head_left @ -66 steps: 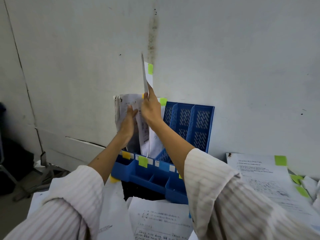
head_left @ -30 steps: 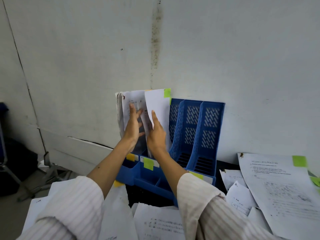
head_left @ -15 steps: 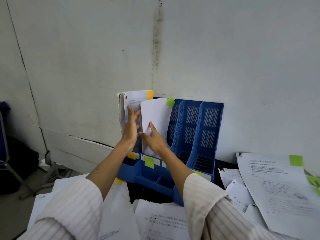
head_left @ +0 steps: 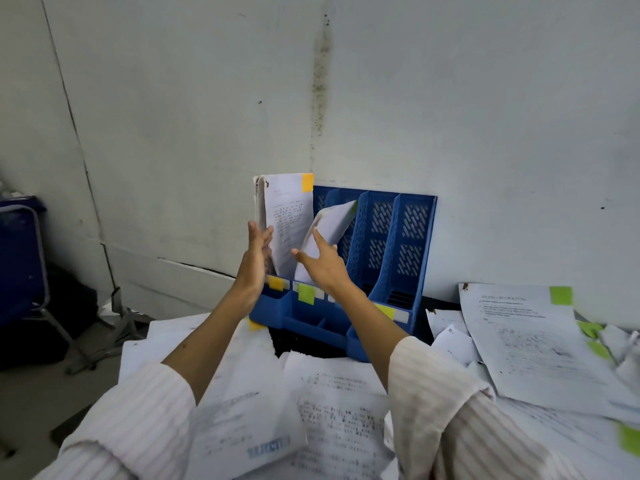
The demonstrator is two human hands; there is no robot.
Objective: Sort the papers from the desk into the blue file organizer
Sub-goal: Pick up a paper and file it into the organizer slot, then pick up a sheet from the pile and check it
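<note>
Two slots of the blue plastic file organizer (head_left: 398, 258) hold paper so far: the far-left slot has an upright stack of printed sheets with an orange sticky tab (head_left: 289, 216), and the next slot has a bent white sheet with a green tab (head_left: 334, 220), slumped to the right, not seated straight. The two right slots look empty through their slotted walls. The organizer stands at the far edge of the bench, against the grey wall (head_left: 450, 98).

Left hand (head_left: 254, 261): fingers straight, flat against the near-left edge of the upright stack, steadying it. Right hand (head_left: 320, 261): fingers spread wide, touching the bent sheet's lower part, gripping nothing as far as I can tell.

Judgement: early stage. Most work is left, with loose printed papers covering the near bench (head_left: 332, 403) and a large printed sheet with a green tab (head_left: 533, 337) on the right, plus crumpled ones beyond it.

Hard to make out:
- slot floors, hidden by hands and front lip
- sheet count in the stack
- print too blurred to read
- right edge pile cut off
- bench surface mostly buried
</note>
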